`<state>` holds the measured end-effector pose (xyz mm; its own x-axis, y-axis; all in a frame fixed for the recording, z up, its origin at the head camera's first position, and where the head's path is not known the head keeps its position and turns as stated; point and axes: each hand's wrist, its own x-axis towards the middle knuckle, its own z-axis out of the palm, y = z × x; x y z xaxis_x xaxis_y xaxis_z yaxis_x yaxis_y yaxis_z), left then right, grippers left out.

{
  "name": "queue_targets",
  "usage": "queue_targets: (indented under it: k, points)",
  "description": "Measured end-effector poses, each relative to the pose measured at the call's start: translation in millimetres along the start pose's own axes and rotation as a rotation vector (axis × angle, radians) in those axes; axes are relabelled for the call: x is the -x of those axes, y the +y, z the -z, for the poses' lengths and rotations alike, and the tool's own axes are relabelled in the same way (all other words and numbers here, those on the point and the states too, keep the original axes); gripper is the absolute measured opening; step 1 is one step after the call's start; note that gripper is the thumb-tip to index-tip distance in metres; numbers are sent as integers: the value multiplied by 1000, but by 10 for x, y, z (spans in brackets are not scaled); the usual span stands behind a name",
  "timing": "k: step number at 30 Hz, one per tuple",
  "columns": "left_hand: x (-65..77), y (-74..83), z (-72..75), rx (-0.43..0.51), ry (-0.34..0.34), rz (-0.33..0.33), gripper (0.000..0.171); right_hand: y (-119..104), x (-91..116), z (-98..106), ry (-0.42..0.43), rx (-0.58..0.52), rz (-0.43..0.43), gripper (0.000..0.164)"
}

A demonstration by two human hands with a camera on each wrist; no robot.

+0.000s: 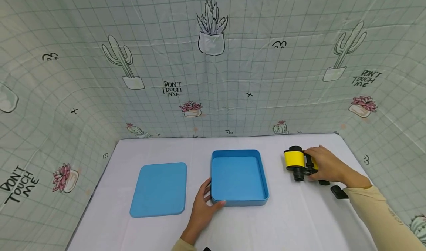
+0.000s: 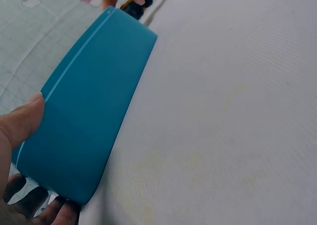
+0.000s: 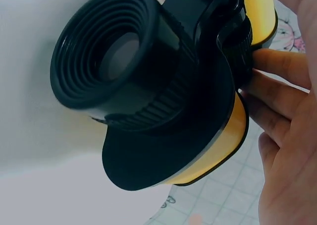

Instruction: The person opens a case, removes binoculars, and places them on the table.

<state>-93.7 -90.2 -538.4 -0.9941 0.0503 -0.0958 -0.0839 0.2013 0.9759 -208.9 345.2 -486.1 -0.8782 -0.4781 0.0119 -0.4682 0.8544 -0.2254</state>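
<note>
A shallow square blue box (image 1: 237, 178), its inside facing up, lies on the white table. At its near left corner, my left hand (image 1: 201, 208) holds the box, thumb at the near rim and fingers along the left wall. The left wrist view shows the thumb on the upper edge of the blue wall (image 2: 94, 106). Off to the right, my right hand (image 1: 324, 163) grips yellow and black binoculars (image 1: 294, 158). One black eyepiece (image 3: 99, 61) faces the right wrist camera. The palm hides part of the far barrel.
A flat blue lid (image 1: 159, 190) lies left of the box. The white table (image 1: 283, 221) ends at a patterned cloth backdrop (image 1: 233, 69) behind and at both sides. A small black object (image 1: 339, 192) shows beside the right wrist.
</note>
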Motion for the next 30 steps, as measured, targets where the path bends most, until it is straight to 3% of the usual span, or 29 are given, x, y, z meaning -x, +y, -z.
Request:
queue_targets:
  k: [8, 13, 24, 30]
  points:
    - [90, 318, 30, 25, -11, 10, 82, 83, 2, -45, 0, -20, 15, 92]
    - [119, 392, 37, 13, -7, 7, 81, 108, -4, -52, -9, -45, 15, 90]
    - [113, 363, 34, 29, -9, 2, 82, 114, -16, -86, -39, -75, 5, 90]
    - [-3, 47, -3, 14, -4, -1, 86, 116, -26, -95, -27, -61, 17, 89]
